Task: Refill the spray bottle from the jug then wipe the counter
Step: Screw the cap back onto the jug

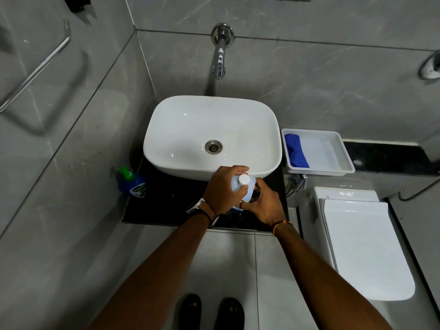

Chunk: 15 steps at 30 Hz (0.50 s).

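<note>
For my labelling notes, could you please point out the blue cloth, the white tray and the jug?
blue cloth (296, 152), head view, its middle fold.
white tray (327, 151), head view, its bare floor.
jug (244, 179), head view, its white cap.

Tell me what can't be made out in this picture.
Head view:
Jug liquid level: hidden by left hand.
What, if anything, the right hand holds: covered by its fingers.
Soap bottle label: too small.
Black object, top left: cut off by the edge.
</note>
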Tool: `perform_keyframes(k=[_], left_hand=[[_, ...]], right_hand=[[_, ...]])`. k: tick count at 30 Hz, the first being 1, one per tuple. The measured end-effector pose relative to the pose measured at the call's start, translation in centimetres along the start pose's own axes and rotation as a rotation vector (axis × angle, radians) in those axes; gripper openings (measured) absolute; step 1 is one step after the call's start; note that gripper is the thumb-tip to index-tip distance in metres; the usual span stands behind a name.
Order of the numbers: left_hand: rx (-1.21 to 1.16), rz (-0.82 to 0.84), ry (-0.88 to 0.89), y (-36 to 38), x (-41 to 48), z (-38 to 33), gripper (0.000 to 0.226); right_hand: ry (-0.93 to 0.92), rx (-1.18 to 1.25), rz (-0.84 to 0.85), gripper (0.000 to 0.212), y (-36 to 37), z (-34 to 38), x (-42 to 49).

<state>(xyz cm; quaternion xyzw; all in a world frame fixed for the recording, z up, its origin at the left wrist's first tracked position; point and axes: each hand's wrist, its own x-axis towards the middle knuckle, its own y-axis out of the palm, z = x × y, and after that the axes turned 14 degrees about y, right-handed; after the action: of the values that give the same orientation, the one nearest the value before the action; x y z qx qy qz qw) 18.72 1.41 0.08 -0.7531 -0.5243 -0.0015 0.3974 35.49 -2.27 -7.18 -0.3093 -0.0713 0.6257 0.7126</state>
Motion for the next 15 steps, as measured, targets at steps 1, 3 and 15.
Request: perform_keyframes(k=[1, 3, 15], left_hand=[[-0.02, 0.003, 0.011, -0.04, -0.04, -0.12, 0.046], [-0.035, -0.013, 0.029, -0.02, 0.06, -0.28, 0.045], [0.036, -0.057, -0.01, -0.34, 0.15, -0.17, 0.038]], right_hand=[[-0.001, -0.003, -0.003, 0.082, -0.07, 0.01, 0.01], [-0.002, -0.006, -0.008, 0.082, -0.15, 0.07, -0.01], [0.012, 0.008, 0.02, 0.083, -0.12, 0.16, 0.07]])
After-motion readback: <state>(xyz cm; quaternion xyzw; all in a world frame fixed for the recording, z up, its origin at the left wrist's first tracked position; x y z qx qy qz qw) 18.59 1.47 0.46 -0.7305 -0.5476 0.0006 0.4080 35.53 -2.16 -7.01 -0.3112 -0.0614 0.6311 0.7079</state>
